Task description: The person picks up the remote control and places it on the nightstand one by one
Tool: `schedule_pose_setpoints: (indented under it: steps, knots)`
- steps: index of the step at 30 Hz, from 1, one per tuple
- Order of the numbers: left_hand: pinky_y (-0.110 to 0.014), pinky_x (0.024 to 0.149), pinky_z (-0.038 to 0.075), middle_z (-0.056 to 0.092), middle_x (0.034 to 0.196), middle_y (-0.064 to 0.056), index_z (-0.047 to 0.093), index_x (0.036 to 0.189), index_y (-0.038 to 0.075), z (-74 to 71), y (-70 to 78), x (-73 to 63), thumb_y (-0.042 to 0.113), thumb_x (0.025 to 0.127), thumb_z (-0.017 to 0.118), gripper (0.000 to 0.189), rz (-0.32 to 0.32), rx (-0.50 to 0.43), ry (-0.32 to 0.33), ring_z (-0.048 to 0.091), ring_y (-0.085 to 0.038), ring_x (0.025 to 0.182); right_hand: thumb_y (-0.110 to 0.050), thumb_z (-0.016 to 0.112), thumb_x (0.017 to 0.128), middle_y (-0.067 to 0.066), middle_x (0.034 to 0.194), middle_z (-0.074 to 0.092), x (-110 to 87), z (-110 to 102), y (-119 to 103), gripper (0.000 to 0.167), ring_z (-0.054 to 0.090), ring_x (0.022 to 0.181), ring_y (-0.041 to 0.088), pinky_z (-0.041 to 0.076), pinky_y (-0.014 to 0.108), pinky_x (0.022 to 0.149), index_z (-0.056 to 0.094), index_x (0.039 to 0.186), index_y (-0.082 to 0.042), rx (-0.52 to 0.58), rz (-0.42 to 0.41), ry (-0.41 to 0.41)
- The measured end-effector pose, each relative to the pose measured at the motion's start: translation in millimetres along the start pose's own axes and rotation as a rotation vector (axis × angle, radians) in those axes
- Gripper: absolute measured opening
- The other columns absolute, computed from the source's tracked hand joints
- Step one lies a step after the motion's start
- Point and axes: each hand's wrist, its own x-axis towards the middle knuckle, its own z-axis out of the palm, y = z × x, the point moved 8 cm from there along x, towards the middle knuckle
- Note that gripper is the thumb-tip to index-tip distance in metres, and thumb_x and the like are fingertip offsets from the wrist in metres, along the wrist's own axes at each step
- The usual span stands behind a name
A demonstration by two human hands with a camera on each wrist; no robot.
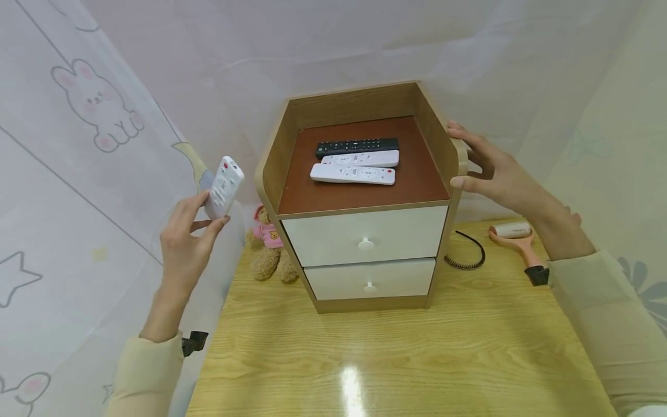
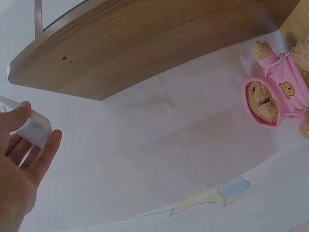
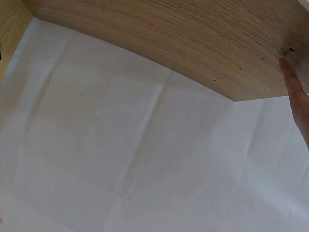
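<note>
My left hand (image 1: pixel 184 246) pinches a white remote control (image 1: pixel 225 186) between thumb and fingers, left of the small cabinet (image 1: pixel 365 231). Its buttons, one of them red, show in the head view. In the left wrist view the same white remote (image 2: pixel 36 128) appears partly behind the thumb. My right hand (image 1: pixel 502 174) rests against the cabinet's right side panel, fingertips at its upper edge and thumb near the front. A finger (image 3: pixel 292 79) touches that panel in the right wrist view. On the cabinet's brown top lie a black remote (image 1: pixel 356 147) and two white remotes (image 1: pixel 353 174).
The cabinet has two white drawers (image 1: pixel 365 237), both closed, and stands on a wooden table (image 1: pixel 292 359). A teddy bear (image 1: pixel 268 246) in pink sits at its left. To the right lie a dark headband (image 1: pixel 471 264) and a lint roller (image 1: pixel 516 234).
</note>
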Motion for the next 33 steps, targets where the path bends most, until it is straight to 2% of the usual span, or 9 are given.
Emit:
schedule_pose_setpoints:
  steps: [5,11,21,25,33]
  knots:
    - [-0.010,0.076,0.050,0.062,0.110,-0.023,0.060,0.123,-0.007,-0.7,7.5,7.4,-0.011,0.074,0.075,0.052,0.031,0.010,-0.008,0.060,-0.032,0.101,0.016,0.058,0.086,0.002,0.161,0.014,0.2,-3,9,0.078,0.012,0.147,0.017,0.020,0.018,0.114,0.028,0.152,-0.012,-0.007,-0.003,0.004]
    - [-0.009,0.076,0.049,0.062,0.111,-0.024,0.059,0.123,-0.007,-1.7,15.8,14.8,-0.012,0.073,0.076,0.054,0.059,0.035,-0.018,0.060,-0.033,0.099,0.018,0.059,0.084,0.002,0.161,0.014,2.0,-8,23,0.080,0.013,0.147,0.017,0.020,0.017,0.113,0.028,0.152,-0.012,0.015,-0.013,0.009]
    - [-0.008,0.078,0.048,0.062,0.112,-0.024,0.059,0.124,-0.008,1.9,27.4,23.9,-0.012,0.072,0.076,0.055,0.090,0.060,-0.059,0.060,-0.030,0.100,0.017,0.057,0.086,0.004,0.161,0.013,0.7,0,1,0.076,0.011,0.147,0.018,0.019,0.017,0.113,0.029,0.152,-0.010,0.051,-0.016,0.004]
    - [-0.007,0.078,0.048,0.062,0.112,-0.023,0.059,0.123,-0.007,3.5,32.6,27.1,-0.011,0.072,0.077,0.054,0.095,0.067,-0.072,0.060,-0.028,0.100,0.017,0.056,0.086,0.005,0.161,0.013,0.6,1,0,0.076,0.010,0.147,0.017,0.018,0.017,0.114,0.028,0.152,-0.009,0.052,-0.018,0.003]
    - [-0.004,0.078,0.045,0.063,0.111,-0.021,0.060,0.121,-0.005,5.3,43.0,28.8,-0.014,0.069,0.078,0.056,0.102,0.027,-0.070,0.059,-0.033,0.096,0.017,0.056,0.086,0.006,0.161,0.012,1.0,1,-1,0.075,0.009,0.147,0.018,0.018,0.017,0.114,0.028,0.151,-0.008,0.062,-0.027,0.004]
